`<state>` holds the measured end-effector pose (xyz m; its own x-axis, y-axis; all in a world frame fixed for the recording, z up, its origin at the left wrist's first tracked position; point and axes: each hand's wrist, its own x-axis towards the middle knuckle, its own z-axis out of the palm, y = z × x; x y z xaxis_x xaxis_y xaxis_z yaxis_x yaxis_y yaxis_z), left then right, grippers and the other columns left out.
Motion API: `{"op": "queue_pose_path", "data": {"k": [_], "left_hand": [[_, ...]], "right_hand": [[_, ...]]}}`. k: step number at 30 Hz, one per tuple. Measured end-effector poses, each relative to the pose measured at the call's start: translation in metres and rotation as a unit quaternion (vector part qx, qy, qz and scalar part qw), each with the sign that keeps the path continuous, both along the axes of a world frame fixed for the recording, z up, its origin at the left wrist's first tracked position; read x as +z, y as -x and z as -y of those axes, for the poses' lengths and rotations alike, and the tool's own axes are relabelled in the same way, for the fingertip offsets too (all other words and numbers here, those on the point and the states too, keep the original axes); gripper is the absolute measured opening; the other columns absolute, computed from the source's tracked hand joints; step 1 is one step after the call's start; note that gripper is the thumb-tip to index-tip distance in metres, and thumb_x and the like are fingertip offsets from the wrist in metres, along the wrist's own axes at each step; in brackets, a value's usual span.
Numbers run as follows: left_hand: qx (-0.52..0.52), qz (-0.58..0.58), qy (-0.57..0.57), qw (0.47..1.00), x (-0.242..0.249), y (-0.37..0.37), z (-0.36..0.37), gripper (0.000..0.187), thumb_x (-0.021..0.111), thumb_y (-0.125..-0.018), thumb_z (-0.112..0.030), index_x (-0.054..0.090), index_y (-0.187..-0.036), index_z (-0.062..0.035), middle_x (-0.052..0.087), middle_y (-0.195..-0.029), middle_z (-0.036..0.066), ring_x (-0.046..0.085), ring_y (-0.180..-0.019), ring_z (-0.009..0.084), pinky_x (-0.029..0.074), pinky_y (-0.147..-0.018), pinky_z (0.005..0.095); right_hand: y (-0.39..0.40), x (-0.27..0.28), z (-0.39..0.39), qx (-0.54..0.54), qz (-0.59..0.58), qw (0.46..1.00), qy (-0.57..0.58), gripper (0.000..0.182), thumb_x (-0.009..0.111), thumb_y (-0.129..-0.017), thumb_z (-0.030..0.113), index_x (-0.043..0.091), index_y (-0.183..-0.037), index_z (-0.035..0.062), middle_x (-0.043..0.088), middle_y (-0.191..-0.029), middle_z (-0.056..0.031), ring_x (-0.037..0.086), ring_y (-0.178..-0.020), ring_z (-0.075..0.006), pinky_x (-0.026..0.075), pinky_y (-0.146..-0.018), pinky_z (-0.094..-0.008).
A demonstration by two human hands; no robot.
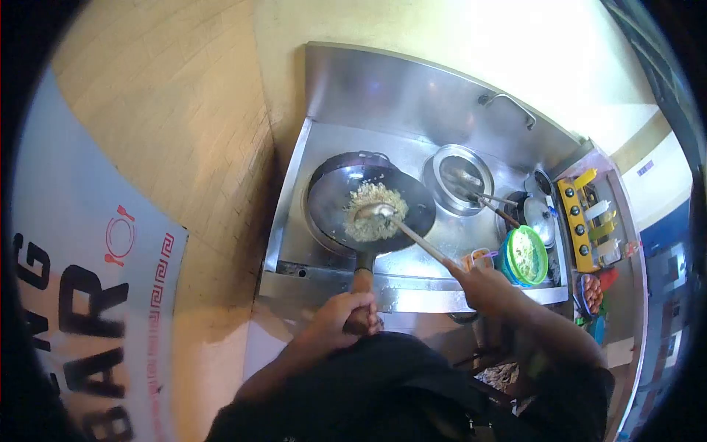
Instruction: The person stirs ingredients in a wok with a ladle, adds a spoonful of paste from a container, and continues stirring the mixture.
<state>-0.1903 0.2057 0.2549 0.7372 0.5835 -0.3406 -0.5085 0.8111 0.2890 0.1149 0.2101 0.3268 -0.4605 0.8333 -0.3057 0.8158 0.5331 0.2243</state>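
Observation:
My left hand (pixel 340 318) is wrapped round the wooden handle of a dark wok (pixel 414 205), which rests over the left burner of a steel stove. In the wok lies a heap of pale, grainy food (pixel 375 195) that looks like fried rice. My right hand (pixel 486 289) grips the long handle of a ladle (pixel 423 244). The ladle's bowl sits down in the food, partly covered by it. Close to my right hand stands a small orange container (pixel 480 258) with a purple piece at its edge.
A metal bowl (pixel 440 193) with utensils stands on the right burner. Further right are a green strainer basket (pixel 541 250) with pale food, a lidded pot (pixel 543 225), a yellow rack of bottles (pixel 574 221) and a bowl of reddish-brown pieces (pixel 591 293). A steel backsplash (pixel 412 96) rises behind.

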Motion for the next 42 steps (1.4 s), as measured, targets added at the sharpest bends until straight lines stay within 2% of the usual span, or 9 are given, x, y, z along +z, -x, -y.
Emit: {"op": "queue_pose_path", "data": {"k": [4,6,12,14,18,22,24,29,42], "left_hand": [[0.012,-0.074,0.026,0.997,0.006,-0.001,0.006,0.015,0.054,-0.086,-0.018,0.053,-0.078,-0.0054,0.054,-0.068,0.007,0.054,-0.063,0.0194,0.045,-0.061,0.0336],[0.003,-0.162,-0.400,0.902,-0.024,-0.009,0.012,0.015,0.054,-0.086,-0.016,0.053,-0.078,-0.0039,0.054,-0.067,0.008,0.053,-0.060,0.0185,0.045,-0.061,0.0337],[-0.050,-0.064,-0.095,0.992,-0.009,0.015,0.011,0.014,0.058,-0.086,-0.015,0.051,-0.081,-0.0029,0.057,-0.070,0.009,0.057,-0.064,0.0199,0.047,-0.060,0.0318],[-0.014,-0.199,-0.404,0.893,-0.014,0.011,0.019,0.015,0.057,-0.088,-0.016,0.052,-0.083,-0.0033,0.056,-0.069,0.009,0.058,-0.065,0.0210,0.048,-0.061,0.0337],[-0.030,-0.076,-0.014,0.997,-0.001,0.020,0.027,0.011,0.056,-0.084,-0.007,0.050,-0.093,-0.0030,0.057,-0.073,0.011,0.059,-0.066,0.0228,0.049,-0.062,0.0359],[-0.001,-0.156,-0.486,0.860,-0.028,0.015,-0.013,0.011,0.056,-0.083,-0.005,0.049,-0.091,-0.0031,0.055,-0.071,0.009,0.058,-0.063,0.0218,0.049,-0.060,0.0361],[-0.035,-0.120,-0.069,0.990,0.003,0.014,0.017,0.009,0.056,-0.079,0.001,0.051,-0.084,-0.0035,0.054,-0.067,0.008,0.058,-0.063,0.0204,0.049,-0.060,0.0339],[0.009,-0.149,-0.448,0.882,-0.019,0.033,-0.005,0.011,0.059,-0.082,-0.009,0.052,-0.087,-0.0016,0.055,-0.069,0.008,0.058,-0.063,0.0183,0.049,-0.058,0.0334],[-0.008,-0.089,-0.088,0.992,-0.114,-0.010,-0.049,0.024,0.060,-0.083,-0.008,0.044,-0.101,-0.0045,0.054,-0.074,0.008,0.058,-0.061,0.0213,0.049,-0.053,0.0362]], "right_hand": [[0.009,-0.002,0.006,-0.015,-0.013,0.998,0.063,0.081,0.058,-0.073,0.005,0.019,-0.144,0.0064,0.060,-0.070,-0.0170,0.063,-0.061,-0.0327,0.050,-0.050,-0.0439],[0.011,-0.022,-0.005,0.042,0.020,0.998,-0.035,0.082,0.059,-0.073,0.008,0.018,-0.144,0.0040,0.061,-0.071,-0.0169,0.064,-0.062,-0.0298,0.048,-0.049,-0.0447],[0.030,0.015,0.012,-0.131,0.010,0.968,0.213,0.079,0.059,-0.076,0.010,0.018,-0.144,0.0025,0.061,-0.085,-0.0279,0.063,-0.068,-0.0388,0.053,-0.063,-0.0487],[0.024,-0.015,0.024,-0.044,0.095,0.984,0.146,0.077,0.057,-0.078,0.010,0.017,-0.144,0.0022,0.058,-0.093,-0.0322,0.059,-0.083,-0.0462,0.051,-0.068,-0.0529],[0.025,0.005,-0.002,-0.075,0.011,0.990,0.115,0.071,0.057,-0.080,0.014,0.025,-0.142,0.0026,0.059,-0.093,-0.0259,0.058,-0.080,-0.0432,0.049,-0.065,-0.0519],[-0.001,-0.016,-0.001,0.171,0.157,0.973,0.005,0.073,0.063,-0.076,0.020,0.032,-0.139,0.0031,0.062,-0.086,-0.0165,0.058,-0.064,-0.0305,0.046,-0.055,-0.0427],[0.005,-0.030,0.008,0.048,0.106,0.992,-0.045,0.074,0.064,-0.073,0.021,0.034,-0.138,0.0031,0.062,-0.073,-0.0095,0.057,-0.063,-0.0283,0.044,-0.053,-0.0419],[0.009,-0.016,-0.009,-0.111,-0.021,0.983,0.147,0.078,0.055,-0.077,0.009,0.018,-0.146,0.0132,0.063,-0.073,-0.0189,0.063,-0.062,-0.0364,0.049,-0.051,-0.0438],[-0.022,0.040,-0.046,-0.167,0.017,0.986,-0.018,0.058,0.053,-0.081,0.006,0.041,-0.136,0.0212,0.059,-0.089,-0.0188,0.063,-0.075,-0.0323,0.051,-0.065,-0.0419]]}}
